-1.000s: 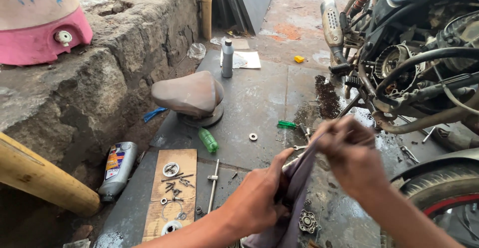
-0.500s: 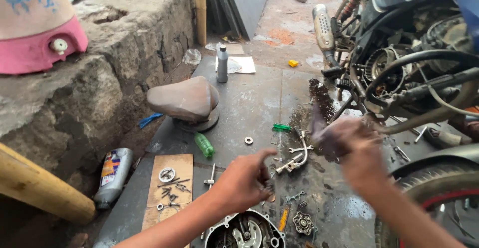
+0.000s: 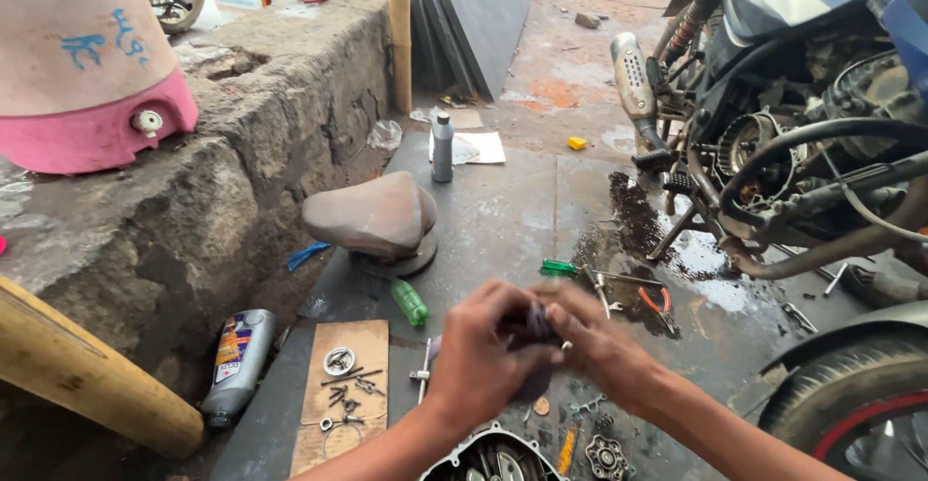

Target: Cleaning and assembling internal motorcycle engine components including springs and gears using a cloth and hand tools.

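Observation:
My left hand [image 3: 483, 350] and my right hand [image 3: 592, 341] meet in front of me, fingers closed together around a small dark part wrapped in a dark cloth [image 3: 537, 324]. The part itself is mostly hidden by my fingers. Below my hands lies an open engine cover [image 3: 498, 457] with gears inside, and a small sprocket [image 3: 607, 457] beside it. A green-handled screwdriver [image 3: 565, 269] and red-handled pliers [image 3: 657, 302] lie on the oily floor just beyond my hands.
A stripped motorcycle [image 3: 793, 133] stands at the right, its tyre [image 3: 851, 408] near my right arm. A cardboard piece [image 3: 343, 389] holds small washers and bolts. An oil bottle [image 3: 238, 360], a detached seat [image 3: 372, 215], a grey bottle [image 3: 442, 147] and a stone wall [image 3: 193, 191] lie left.
My hands have come together from apart; the right hand dropped toward the left. The cloth that hung between them is now bunched in my fingers. The view has shifted slightly.

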